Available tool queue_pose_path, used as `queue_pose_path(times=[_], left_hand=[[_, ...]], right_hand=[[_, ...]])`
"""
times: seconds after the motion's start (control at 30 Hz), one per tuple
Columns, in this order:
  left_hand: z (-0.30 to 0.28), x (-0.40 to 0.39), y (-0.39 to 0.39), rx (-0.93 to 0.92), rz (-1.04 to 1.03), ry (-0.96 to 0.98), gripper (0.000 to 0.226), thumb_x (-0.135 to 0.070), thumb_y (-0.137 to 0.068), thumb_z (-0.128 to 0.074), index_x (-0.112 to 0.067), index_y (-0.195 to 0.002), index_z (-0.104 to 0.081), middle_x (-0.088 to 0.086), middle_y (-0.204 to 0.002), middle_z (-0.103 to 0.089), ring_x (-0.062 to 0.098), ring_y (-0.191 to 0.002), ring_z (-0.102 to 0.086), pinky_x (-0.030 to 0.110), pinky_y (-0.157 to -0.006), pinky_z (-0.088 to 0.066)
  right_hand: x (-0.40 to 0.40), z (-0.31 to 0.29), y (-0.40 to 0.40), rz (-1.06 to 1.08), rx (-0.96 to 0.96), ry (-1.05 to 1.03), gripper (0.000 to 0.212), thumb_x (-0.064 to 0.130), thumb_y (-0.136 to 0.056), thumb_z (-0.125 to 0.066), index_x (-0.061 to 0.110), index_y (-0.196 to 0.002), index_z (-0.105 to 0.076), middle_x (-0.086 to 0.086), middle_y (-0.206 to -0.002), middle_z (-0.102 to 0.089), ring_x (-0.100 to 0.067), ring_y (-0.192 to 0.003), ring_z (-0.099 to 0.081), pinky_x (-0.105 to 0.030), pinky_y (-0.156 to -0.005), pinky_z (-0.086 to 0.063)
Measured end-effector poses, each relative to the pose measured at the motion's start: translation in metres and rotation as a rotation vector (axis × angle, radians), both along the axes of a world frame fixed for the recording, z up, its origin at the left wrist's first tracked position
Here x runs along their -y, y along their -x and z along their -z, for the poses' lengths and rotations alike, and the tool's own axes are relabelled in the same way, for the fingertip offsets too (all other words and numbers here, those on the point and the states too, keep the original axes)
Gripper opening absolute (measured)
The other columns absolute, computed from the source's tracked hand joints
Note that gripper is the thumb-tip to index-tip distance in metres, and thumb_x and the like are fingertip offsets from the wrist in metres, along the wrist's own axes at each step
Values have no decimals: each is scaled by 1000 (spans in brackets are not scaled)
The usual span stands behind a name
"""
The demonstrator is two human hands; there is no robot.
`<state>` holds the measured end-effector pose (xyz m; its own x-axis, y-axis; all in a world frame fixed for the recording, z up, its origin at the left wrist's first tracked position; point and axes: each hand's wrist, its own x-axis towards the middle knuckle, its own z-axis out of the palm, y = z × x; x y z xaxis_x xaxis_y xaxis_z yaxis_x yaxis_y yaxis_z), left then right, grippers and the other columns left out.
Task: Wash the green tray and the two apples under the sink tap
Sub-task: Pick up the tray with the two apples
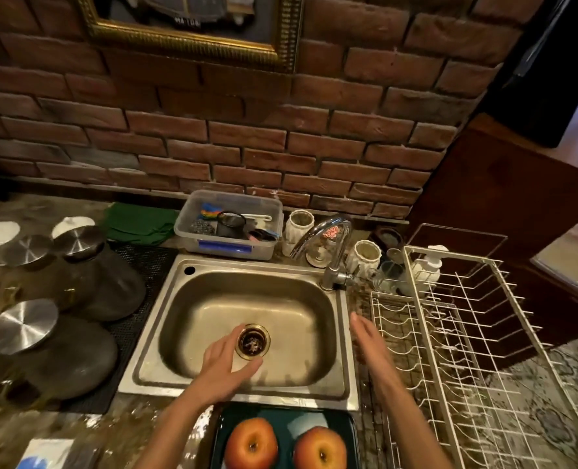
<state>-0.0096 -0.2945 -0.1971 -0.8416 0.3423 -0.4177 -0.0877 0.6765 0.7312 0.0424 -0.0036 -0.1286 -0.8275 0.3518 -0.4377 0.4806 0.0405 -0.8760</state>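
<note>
Dark green rectangular tray (286, 422) on counter just in front of steel sink (247, 265), long axis left-right, two round apples (251, 443) (320, 450) side by side stem-up; left hand (228, 362), right hand (368, 336) fingers straight, empty, over basin and its right rim.

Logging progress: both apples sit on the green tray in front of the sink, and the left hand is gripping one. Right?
Not quite. In the head view the left hand hangs open over the sink, holding nothing. Both apples do sit on the green tray.
</note>
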Motion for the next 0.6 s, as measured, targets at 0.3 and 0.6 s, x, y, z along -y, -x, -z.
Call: queue_pose_path(times=[0.3, 0.6], left_hand=[[1, 38, -74, 325, -210, -293, 127, -82, -48, -75, -42, -154, -18, 6, -166, -16, 29, -151, -18, 53, -121, -24], [-1, 25, -103, 468, -500, -460, 120, -37, -58, -88, -20, -156, -21, 17, -157, -37, 32, -144, -36, 44, -120, -26]], right_hand=[[23, 27, -91, -66, 159, 65, 98, 68, -75, -69, 22, -152, -31, -10, -157, -37, -21, -127, -44, -42, -113, -35], [38, 47, -124, -34, 253, 155, 96, 23, -71, -89, 17, -150, -34, -1, -143, -43, -19, -135, -40, -26, -113, -25]])
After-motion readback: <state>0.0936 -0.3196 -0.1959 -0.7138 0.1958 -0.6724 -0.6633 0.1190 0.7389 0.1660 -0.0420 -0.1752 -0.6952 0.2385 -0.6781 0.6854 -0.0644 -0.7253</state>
